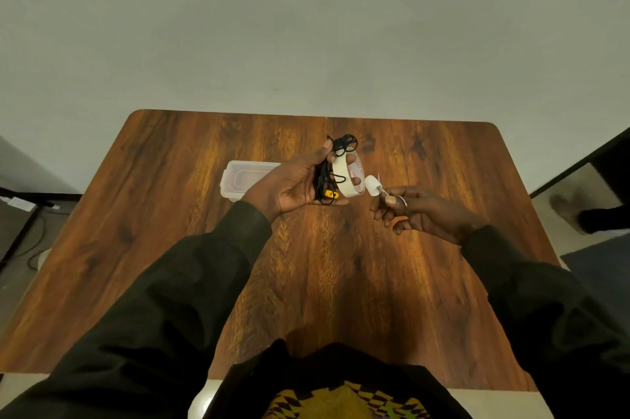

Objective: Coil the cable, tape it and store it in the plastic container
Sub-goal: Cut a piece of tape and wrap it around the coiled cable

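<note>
My left hand (300, 180) is raised over the middle of the table, palm up, gripping a coiled black cable (325, 176) with a yellow plug (331, 194) together with a roll of white tape (349, 175). A short tab of tape (371, 186) sticks out from the roll toward the right. My right hand (412, 210) holds small scissors (383, 195) whose blades are at that tab. The clear plastic container (243, 180) lies open on the table just left of my left hand, partly hidden by the wrist.
The wooden table (306, 282) has rounded far corners and stands against a plain wall. Cables lie on the floor at the left. A person's foot shows on the floor at the far right.
</note>
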